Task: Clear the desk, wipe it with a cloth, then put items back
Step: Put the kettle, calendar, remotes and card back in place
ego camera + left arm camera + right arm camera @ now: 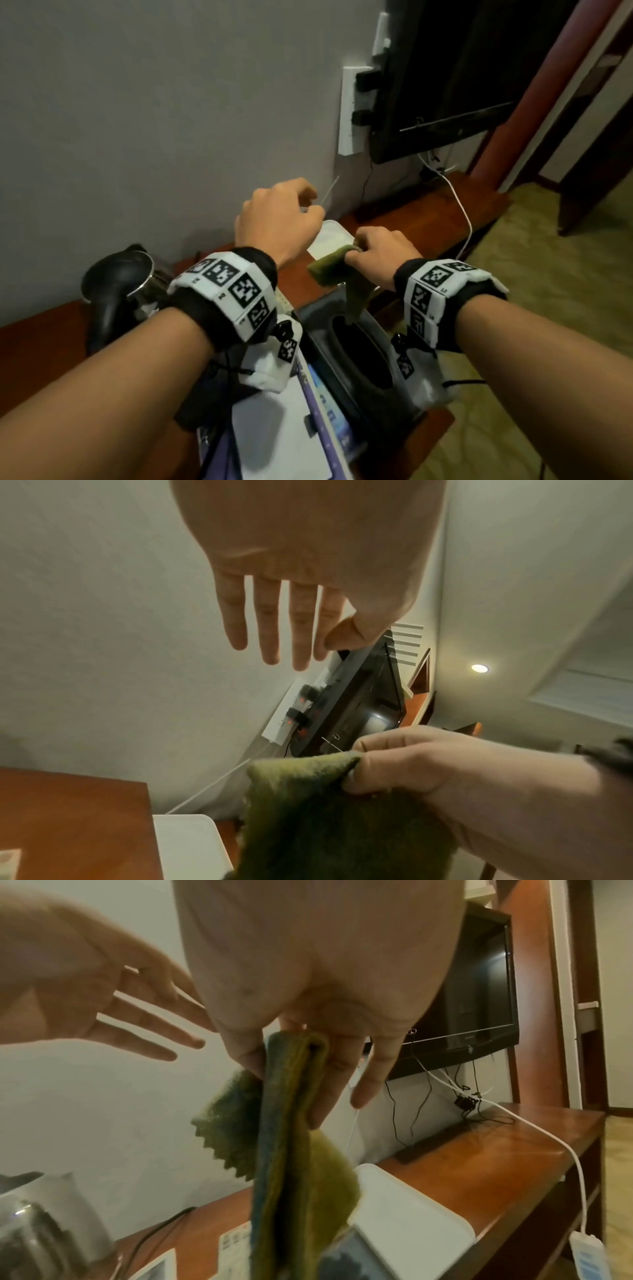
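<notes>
A kettle (116, 284), contents hidden, stands by the tabletop's (41, 359) back edge, and the left hand (274, 222) hovers with its grip spread and empty. The right hand (380, 253) pinches the folded green cloth (329, 270) in its grip above a shut white box (332, 236) and a dark box (317, 329) whose opening shows nothing. I judge it best to lift these off first, then flatten the cloth with both hands.

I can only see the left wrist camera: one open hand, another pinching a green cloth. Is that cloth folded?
Observer: Yes. From the right wrist, the green cloth is doubled over, and the right hand grips its folded edge.
Operator: Anything on the desk besides the white box?
Observer: A steel kettle stands at the left end.
Operator: And the right end?
Observer: A white cable drapes over its edge.
</notes>
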The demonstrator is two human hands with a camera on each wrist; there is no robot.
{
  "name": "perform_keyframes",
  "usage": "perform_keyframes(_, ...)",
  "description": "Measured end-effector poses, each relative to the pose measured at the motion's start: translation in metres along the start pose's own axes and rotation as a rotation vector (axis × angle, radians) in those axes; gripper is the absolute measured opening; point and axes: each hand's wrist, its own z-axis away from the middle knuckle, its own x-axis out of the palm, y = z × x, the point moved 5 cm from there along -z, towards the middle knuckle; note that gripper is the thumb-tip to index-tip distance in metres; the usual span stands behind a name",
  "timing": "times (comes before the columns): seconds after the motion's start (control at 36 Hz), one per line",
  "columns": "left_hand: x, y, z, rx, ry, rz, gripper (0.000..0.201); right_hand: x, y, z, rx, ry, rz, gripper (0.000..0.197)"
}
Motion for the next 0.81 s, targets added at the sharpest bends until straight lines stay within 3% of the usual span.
perform_keyframes(0.14,0.027,0.002,-0.039,-0.038,-0.049,-0.079,0.034,-0.004,0.013,-0.051,0.076,-0.047,0.003,0.03)
perform_keyframes(0.31,0.049,-0.006,-0.08,-0.105,-0.08,-0.115,0.033,0.004,0.022,-0.104,0.059,-0.117,-0.014,0.03)
perform_keyframes(0.61,0.087,-0.037,-0.137,-0.311,0.002,-0.209,0.033,0.03,0.052,-0.215,0.03,-0.231,-0.118,0.034)
perform_keyframes(0.72,0.107,-0.041,-0.152,-0.403,0.02,-0.237,0.034,0.03,0.073,-0.254,0.042,-0.207,-0.02,0.048)
perform_keyframes(0.81,0.113,-0.041,-0.159,-0.455,0.058,-0.243,0.035,0.027,0.086,-0.275,-0.047,-0.168,0.151,0.049)
